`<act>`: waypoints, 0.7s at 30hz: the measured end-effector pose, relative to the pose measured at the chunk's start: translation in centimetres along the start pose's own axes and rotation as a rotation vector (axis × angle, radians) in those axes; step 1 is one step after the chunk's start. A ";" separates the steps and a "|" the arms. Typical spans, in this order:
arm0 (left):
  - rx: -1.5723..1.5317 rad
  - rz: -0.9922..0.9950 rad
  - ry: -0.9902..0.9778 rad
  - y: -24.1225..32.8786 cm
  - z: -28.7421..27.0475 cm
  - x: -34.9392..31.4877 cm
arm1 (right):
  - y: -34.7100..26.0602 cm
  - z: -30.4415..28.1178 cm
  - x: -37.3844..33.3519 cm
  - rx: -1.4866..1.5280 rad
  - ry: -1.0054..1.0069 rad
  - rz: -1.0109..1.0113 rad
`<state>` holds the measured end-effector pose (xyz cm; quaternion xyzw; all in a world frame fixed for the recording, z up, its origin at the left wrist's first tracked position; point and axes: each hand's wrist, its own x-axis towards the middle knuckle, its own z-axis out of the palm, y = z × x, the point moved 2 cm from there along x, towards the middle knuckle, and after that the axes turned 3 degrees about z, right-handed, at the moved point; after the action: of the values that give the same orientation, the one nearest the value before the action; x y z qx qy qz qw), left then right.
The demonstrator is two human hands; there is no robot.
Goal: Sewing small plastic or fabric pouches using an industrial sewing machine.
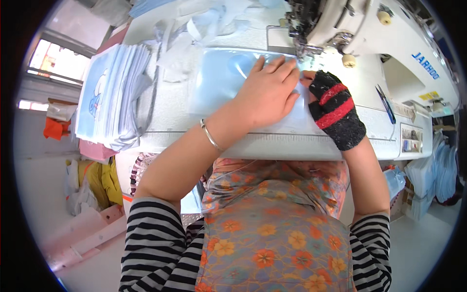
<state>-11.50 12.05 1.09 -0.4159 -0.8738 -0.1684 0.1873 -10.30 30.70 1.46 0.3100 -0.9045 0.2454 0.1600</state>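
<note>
A light blue flat piece with a glossy, see-through plastic layer (219,73) lies on the white sewing table (182,119). My left hand (267,95) rests flat on its right part, fingers stretched toward the needle area. My right hand (336,111), in a black and red fingerless glove, has its fingers bent and closed at the piece's right edge. Just beyond the fingertips is the presser foot area (307,51) of a white industrial sewing machine (362,31). The needle itself is too small to make out.
A thick stack of light blue printed pieces (114,95) stands at the table's left. White and pale blue strips (204,27) lie behind the work. Dark tweezers (386,103) lie on the right, near a small parts tray (411,140). A ruler strip (262,138) runs along the front.
</note>
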 end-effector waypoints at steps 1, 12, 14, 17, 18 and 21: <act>0.026 -0.064 -0.050 0.3 0.3 0.0 | 0.0 -0.1 -0.1 0.008 -0.019 0.002; 0.029 -0.070 -0.045 0.5 0.3 0.0 | -0.3 0.0 -0.5 -0.079 0.010 -0.018; 0.032 -0.068 -0.050 0.5 0.2 0.1 | -0.2 0.2 -0.4 -0.089 0.034 -0.046; 0.047 -0.071 -0.050 0.3 0.3 0.3 | -0.3 0.3 -0.6 -0.095 0.051 -0.046; 0.050 -0.071 -0.045 0.3 0.3 0.4 | -0.3 0.3 -0.7 -0.091 0.043 -0.024; 0.053 -0.066 -0.020 0.3 0.2 0.4 | -0.3 0.1 -0.9 -0.076 0.004 -0.037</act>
<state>-11.52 12.61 1.18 -0.3834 -0.8931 -0.1471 0.1836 -9.39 30.83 1.05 0.3198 -0.9071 0.2082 0.1779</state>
